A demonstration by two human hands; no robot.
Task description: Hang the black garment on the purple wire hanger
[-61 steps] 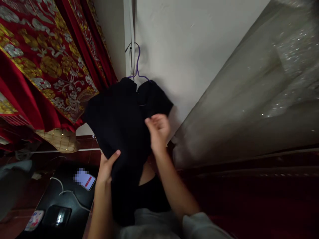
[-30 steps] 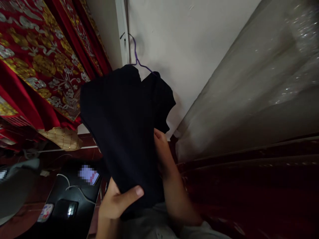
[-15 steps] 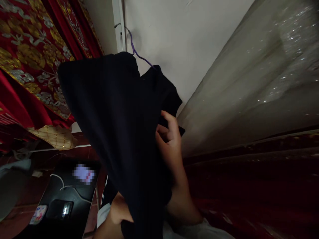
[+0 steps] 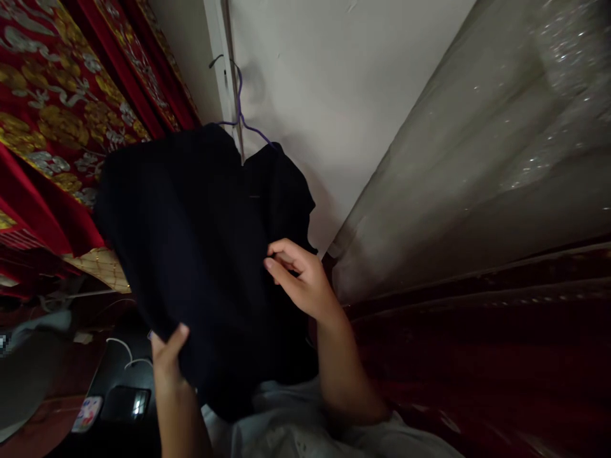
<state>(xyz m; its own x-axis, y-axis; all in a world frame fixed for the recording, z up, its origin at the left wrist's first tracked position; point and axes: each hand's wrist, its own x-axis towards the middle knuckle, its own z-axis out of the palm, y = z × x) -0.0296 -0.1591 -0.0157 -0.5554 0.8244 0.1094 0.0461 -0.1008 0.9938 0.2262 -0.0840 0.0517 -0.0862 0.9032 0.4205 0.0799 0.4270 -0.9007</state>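
Note:
A dark navy top point(image 4: 205, 242) hangs from a purple clothes hanger point(image 4: 240, 95), its neck opening facing up. At the garment's left lower edge, my left hand point(image 4: 168, 356) is closed, with the thumb on the front and the other fingers hidden behind the cloth. My right hand point(image 4: 300, 277) is at the garment's right side, thumb and forefinger brought together at the fabric. The cloth falls down toward my lap.
Red curtains point(image 4: 71, 95) with gold and silver patterns hang at left. A pale plastic-like sheet point(image 4: 429, 172) covers something at right. Below left, a black phone point(image 4: 126, 403) and a white cable point(image 4: 123, 346) lie on a dark surface.
My left hand has come up and left from low under the cloth to the garment's left edge. My right hand has shifted left and slightly down. The garment is spread wider.

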